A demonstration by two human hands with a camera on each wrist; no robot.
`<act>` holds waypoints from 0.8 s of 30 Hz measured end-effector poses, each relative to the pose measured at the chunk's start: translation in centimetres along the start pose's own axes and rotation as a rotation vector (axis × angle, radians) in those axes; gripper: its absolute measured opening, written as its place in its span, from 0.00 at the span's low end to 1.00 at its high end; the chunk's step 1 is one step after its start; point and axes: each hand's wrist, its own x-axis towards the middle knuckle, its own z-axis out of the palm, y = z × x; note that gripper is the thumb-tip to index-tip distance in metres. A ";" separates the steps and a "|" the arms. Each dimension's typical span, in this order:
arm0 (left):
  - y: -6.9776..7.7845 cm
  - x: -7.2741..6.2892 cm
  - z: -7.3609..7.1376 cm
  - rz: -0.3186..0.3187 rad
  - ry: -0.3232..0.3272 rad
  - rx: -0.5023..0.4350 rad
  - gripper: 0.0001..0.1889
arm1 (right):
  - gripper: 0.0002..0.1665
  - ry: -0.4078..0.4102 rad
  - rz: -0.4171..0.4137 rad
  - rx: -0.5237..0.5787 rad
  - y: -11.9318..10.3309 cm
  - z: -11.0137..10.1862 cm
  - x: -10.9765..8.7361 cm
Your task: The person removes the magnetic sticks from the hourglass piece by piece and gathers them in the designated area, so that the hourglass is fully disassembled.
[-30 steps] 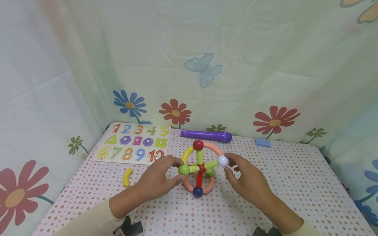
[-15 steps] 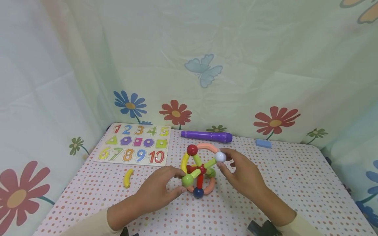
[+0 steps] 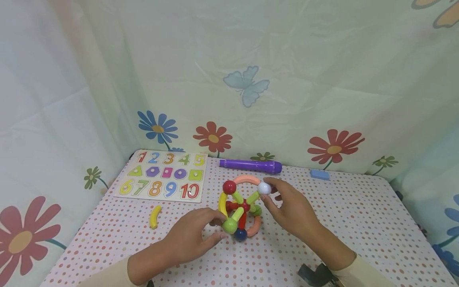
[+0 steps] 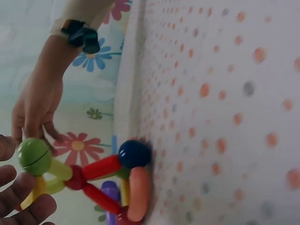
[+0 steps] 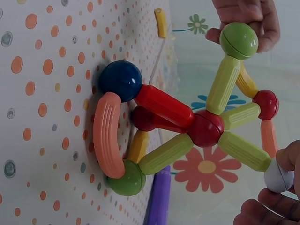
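A magnetic ball-and-stick toy (image 3: 246, 205) stands on the dotted table, built of coloured balls with straight and curved rods. Its central red ball (image 5: 205, 128) joins red and light green rods. My left hand (image 3: 188, 235) has thumb and fingers around the near green ball (image 3: 230, 225) in a loose pinch. On the far side, my right hand (image 3: 292, 207) pinches the white ball (image 3: 264, 188) between thumb and fingers. The dark blue ball (image 5: 121, 80) sits low against the table, with a salmon curved rod (image 5: 108, 136) running from it to another green ball (image 5: 126, 179).
Left of the toy lies a loose yellow curved rod (image 3: 155, 217). Behind it is a number and shape puzzle board (image 3: 120, 190). A purple microphone-shaped thing (image 3: 250, 165) and a small blue block (image 3: 320, 174) lie along the back edge, by a flowered curtain (image 3: 172, 79).
The toy's upper part has turned anticlockwise in the head view. My left hand has moved nearer with the green ball, while my right has shifted left and away with the white ball.
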 end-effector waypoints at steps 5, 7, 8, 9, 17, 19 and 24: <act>-0.1 1.8 -1.5 0.044 0.133 0.033 0.19 | 0.35 0.002 -0.001 -0.002 -0.1 0.0 0.0; -0.3 2.9 -2.1 0.078 0.169 0.048 0.18 | 0.35 0.002 -0.002 0.001 -0.1 0.0 0.1; -0.4 3.6 -2.4 0.098 0.178 0.054 0.18 | 0.34 0.002 -0.003 0.002 -0.2 0.0 0.1; -0.6 4.3 -2.5 0.112 0.179 0.064 0.18 | 0.34 0.001 -0.002 0.005 -0.2 0.0 0.1; -0.7 8.3 -2.4 0.102 -0.021 0.046 0.20 | 0.33 -0.002 -0.003 0.030 0.0 0.1 0.0; -0.4 8.9 -2.3 0.090 -0.077 0.052 0.21 | 0.33 -0.004 -0.006 0.049 0.1 0.1 0.0; -0.1 10.0 -1.9 0.098 -0.136 0.061 0.17 | 0.33 -0.002 0.003 0.160 0.2 0.3 -0.1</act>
